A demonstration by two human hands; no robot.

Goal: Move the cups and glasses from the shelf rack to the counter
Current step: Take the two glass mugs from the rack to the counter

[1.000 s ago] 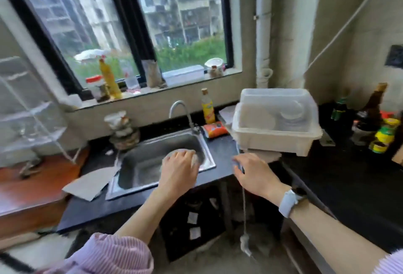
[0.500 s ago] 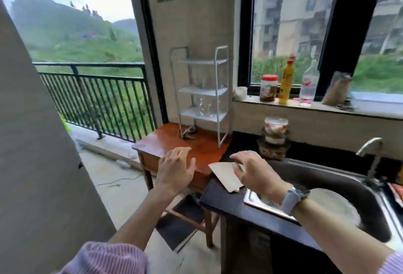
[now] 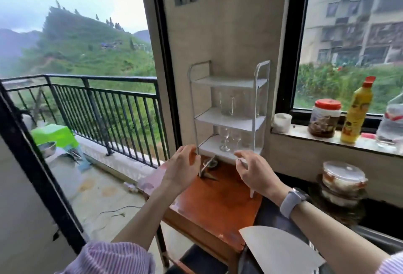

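Before the shelf rack [image 3: 229, 118], left hand [image 3: 182, 170] and right hand [image 3: 254, 172] are held loosely spread, empty; two stemmed glasses [image 3: 225, 140] are seen on its lowest shelf just beyond them, two glass cups [image 3: 227, 104] on its middle shelf.

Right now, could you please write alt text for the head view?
Two empty hands, left and right, reach toward a white shelf rack holding clear glasses and stemmed glasses on a wooden table.

Home kitchen beside a balcony: steel sink edge [image 3: 379, 237] at lower right, yellow squeeze bottle [image 3: 357, 111] and red-lidded jar [image 3: 325, 118] on the windowsill, white three-tier shelf rack [image 3: 229, 118] holding clear glasses [image 3: 226, 141], apartment blocks outside.
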